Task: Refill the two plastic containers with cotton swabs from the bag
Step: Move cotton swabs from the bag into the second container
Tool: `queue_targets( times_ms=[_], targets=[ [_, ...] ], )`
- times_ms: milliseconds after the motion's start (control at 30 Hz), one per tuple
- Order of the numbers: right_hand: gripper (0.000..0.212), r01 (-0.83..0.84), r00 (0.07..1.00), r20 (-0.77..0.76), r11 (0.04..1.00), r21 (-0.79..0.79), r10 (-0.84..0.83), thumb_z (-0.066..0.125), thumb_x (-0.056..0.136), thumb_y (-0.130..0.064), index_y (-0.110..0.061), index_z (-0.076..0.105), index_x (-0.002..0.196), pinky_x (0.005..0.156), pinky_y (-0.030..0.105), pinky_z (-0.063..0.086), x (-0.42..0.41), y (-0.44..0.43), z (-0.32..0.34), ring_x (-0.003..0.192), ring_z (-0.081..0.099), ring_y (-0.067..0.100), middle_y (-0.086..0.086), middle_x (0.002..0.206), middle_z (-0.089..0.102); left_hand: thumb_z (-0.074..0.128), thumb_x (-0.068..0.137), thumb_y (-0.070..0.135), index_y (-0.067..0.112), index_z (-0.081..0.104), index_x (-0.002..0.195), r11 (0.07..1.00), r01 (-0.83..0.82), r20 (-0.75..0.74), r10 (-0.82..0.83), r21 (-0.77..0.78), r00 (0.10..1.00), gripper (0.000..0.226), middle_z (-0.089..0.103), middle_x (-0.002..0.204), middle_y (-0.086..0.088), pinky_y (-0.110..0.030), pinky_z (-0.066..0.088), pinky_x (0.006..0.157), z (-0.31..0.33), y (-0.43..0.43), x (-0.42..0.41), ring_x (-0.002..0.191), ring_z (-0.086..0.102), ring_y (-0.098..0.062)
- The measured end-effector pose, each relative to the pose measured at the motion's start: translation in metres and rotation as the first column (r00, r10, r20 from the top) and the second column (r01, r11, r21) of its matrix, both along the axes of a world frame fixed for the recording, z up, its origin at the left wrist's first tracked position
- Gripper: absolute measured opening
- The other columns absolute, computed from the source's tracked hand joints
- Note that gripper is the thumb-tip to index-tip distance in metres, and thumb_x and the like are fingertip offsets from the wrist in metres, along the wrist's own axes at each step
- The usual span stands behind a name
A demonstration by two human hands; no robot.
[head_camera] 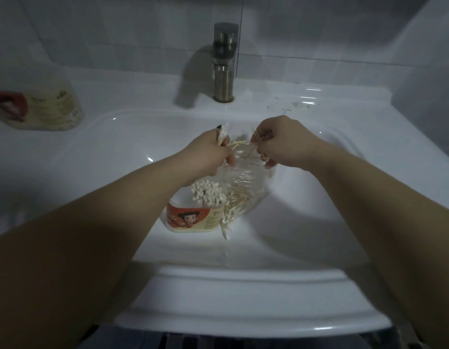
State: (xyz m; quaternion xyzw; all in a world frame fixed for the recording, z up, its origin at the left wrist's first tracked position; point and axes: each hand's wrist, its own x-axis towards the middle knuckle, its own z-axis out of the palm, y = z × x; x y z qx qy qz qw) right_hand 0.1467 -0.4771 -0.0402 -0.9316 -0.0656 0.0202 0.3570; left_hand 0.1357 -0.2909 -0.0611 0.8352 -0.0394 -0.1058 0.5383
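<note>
A round plastic container (193,217) with an orange cartoon label stands in the basin, packed with upright cotton swabs (206,193). Beside it on the right hangs a clear plastic bag (246,182) holding loose swabs. My left hand (208,149) grips a small bundle of swabs, white tips up, and its lower fingers touch the bag's top. My right hand (278,139) pinches a few swabs above the bag's mouth and holds the bag's right edge. A second container (42,107), full of swabs, lies on the counter at the far left.
The white sink (319,197) fills most of the view, with a metal faucet (224,61) behind the basin. White tiles cover the wall behind. Small white scraps (291,105) lie on the counter to the right of the faucet.
</note>
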Motion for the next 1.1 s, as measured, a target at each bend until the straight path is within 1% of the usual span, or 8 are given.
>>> queue_targets(
  times_ms=[167,333,533,667,767,867,967,1100],
  targets=[
    [0.03,-0.042,0.999,-0.005,0.999,-0.032,0.042,0.049,0.087,0.004,-0.018,0.067,0.099,0.057,0.03,0.062,-0.0029,0.0024,0.0005,0.062,0.072,0.022,0.009,0.088,0.069,0.047,0.095,0.001,0.021,0.043,0.08,0.994,0.077,0.017,-0.078,0.073,0.997,0.025,0.066,0.079,-0.002,-0.03,0.036,0.055,-0.0012,-0.0001,-0.0011,0.065,0.044,-0.018],
    [0.043,-0.121,0.992,-0.043,0.986,-0.114,0.117,0.048,0.089,0.003,-0.018,0.069,0.12,0.058,0.024,0.061,-0.0051,0.0035,0.0001,0.068,0.072,0.021,-0.003,0.088,0.062,0.046,0.09,-0.003,0.021,0.042,0.079,0.995,0.091,-0.003,-0.091,0.04,0.996,0.027,0.064,0.076,-0.004,-0.028,0.033,0.052,-0.0006,-0.0001,-0.0017,0.061,0.043,-0.016],
    [0.037,-0.107,0.994,-0.025,0.983,-0.147,0.105,0.047,0.09,0.003,-0.021,0.071,0.105,0.059,0.024,0.059,-0.0057,0.0032,0.0021,0.06,0.072,0.016,-0.002,0.084,0.064,0.046,0.094,0.002,0.022,0.042,0.084,0.987,0.129,0.008,-0.131,0.096,0.991,0.023,0.063,0.085,-0.003,-0.033,0.036,0.059,-0.0023,0.0001,-0.0013,0.077,0.047,-0.021],
    [0.037,-0.088,0.996,0.006,0.985,-0.15,0.089,0.047,0.089,0.003,-0.022,0.071,0.101,0.064,0.027,0.062,-0.0064,0.0039,0.0035,0.063,0.073,0.018,-0.006,0.082,0.065,0.045,0.098,0.005,0.023,0.043,0.09,0.99,0.108,0.072,-0.114,0.092,0.991,0.02,0.063,0.079,-0.001,-0.038,0.047,0.066,-0.0016,-0.0014,-0.0018,0.081,0.056,-0.024],
    [0.036,-0.035,0.999,0.027,0.989,-0.146,0.039,0.047,0.088,0.003,-0.023,0.07,0.098,0.054,0.018,0.055,-0.0049,0.0021,0.0041,0.06,0.073,0.016,-0.007,0.081,0.064,0.046,0.097,0.006,0.023,0.047,0.112,0.997,0.066,0.067,-0.068,0.028,0.995,0.023,0.064,0.088,-0.005,-0.039,0.052,0.07,-0.0032,-0.0014,-0.0012,0.082,0.061,-0.028],
    [0.037,0.015,1.0,0.024,0.992,-0.128,-0.012,0.045,0.087,0.003,-0.022,0.07,0.097,0.056,0.02,0.054,-0.0036,-0.0001,0.0045,0.057,0.073,0.014,-0.002,0.082,0.067,0.045,0.099,0.009,0.024,0.045,0.128,0.999,0.006,0.03,-0.004,-0.045,1.0,0.032,0.065,0.094,-0.005,-0.036,0.051,0.07,-0.0065,0.0002,0.0034,0.087,0.064,-0.029],
    [0.037,0.032,0.999,0.015,0.994,-0.106,-0.03,0.045,0.087,0.002,-0.022,0.071,0.098,0.064,0.025,0.059,-0.0039,-0.0007,0.0047,0.056,0.073,0.014,-0.001,0.082,0.068,0.042,0.104,0.008,0.018,0.058,0.117,0.994,-0.024,0.015,0.025,-0.104,1.0,0.023,0.064,0.084,-0.006,-0.028,0.047,0.065,-0.0057,-0.0006,0.004,0.087,0.06,-0.026],
    [0.035,0.01,1.0,-0.002,0.994,-0.113,-0.011,0.046,0.088,0.002,-0.02,0.071,0.098,0.059,0.023,0.057,-0.0052,0.0014,0.0042,0.058,0.074,0.017,-0.002,0.084,0.066,0.042,0.105,0.006,0.021,0.063,0.097,0.977,-0.081,0.035,0.09,-0.199,0.995,0.027,0.062,0.08,-0.001,-0.024,0.048,0.068,-0.0043,-0.0021,0.0045,0.082,0.06,-0.019]
  ],
)
